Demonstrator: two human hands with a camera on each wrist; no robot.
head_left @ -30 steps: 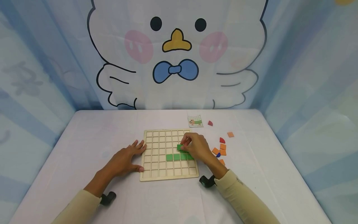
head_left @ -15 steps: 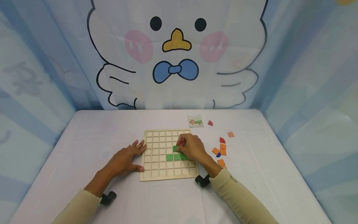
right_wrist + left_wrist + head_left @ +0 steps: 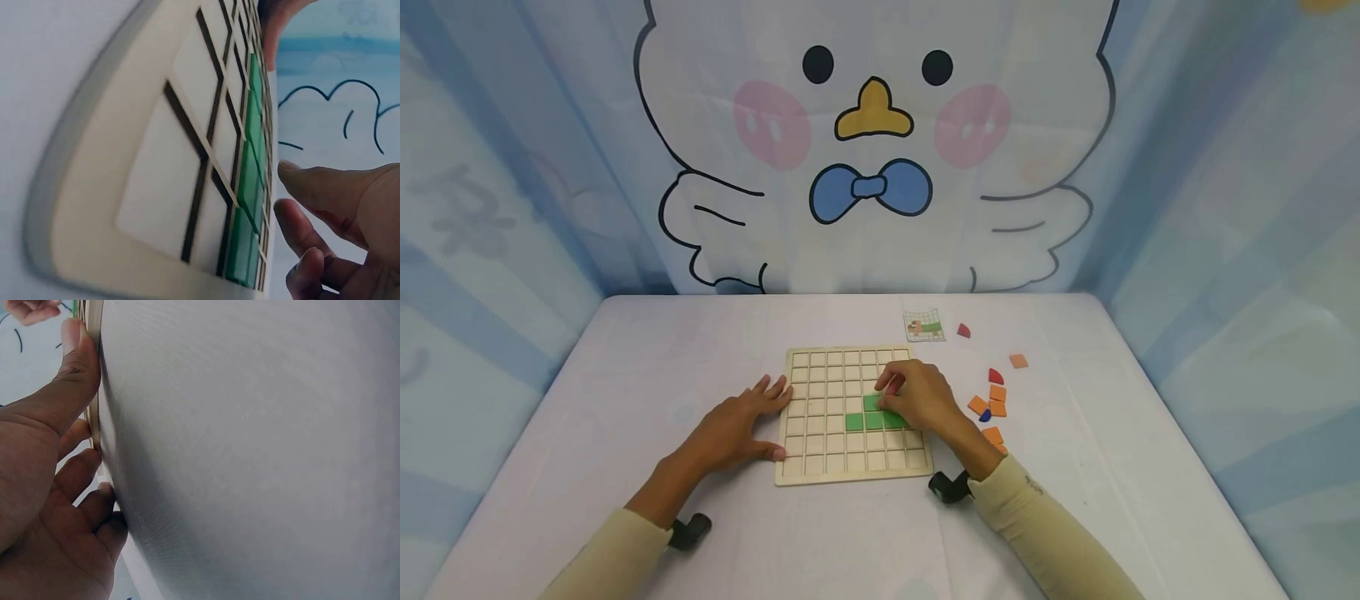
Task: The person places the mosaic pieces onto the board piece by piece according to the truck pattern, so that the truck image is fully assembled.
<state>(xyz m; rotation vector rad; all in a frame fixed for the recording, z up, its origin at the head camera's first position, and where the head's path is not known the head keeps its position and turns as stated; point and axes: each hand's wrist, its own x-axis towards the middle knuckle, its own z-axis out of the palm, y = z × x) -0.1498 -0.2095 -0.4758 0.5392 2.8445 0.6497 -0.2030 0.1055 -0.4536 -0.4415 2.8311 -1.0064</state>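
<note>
So the wooden grid board (image 3: 807,465) is sitting around the middle of the head view, a bit below centre, right between the two hands. Left hand (image 3: 739,427) is at its left side, fingers spread out, fingertips up by the top part of that edge and thumb lower down. The left wrist view has the thumb lying along the board's rim too, upper left of the frame, so it's resting on the edge rather than wrapped around anything.

Right hand (image 3: 925,397) is over the right half of the board, covering some of the squares. Fingers are loosely bent, and in the right wrist view (lower right of that frame) there's a gap between the thumb and fingertips with nothing visible in it, so it looks released to me. Can't tell if a fingertip is touching anything.

A lone green tile (image 3: 870,403) is just left of the right thumb, directly above a row of green tiles (image 3: 874,421) that runs in under that hand. Near the right forearm, right of centre, there's a scatter of orange tiles (image 3: 997,407) plus a blue piece (image 3: 986,415). A small picture card (image 3: 924,327) lies above the board's upper right corner.
</note>
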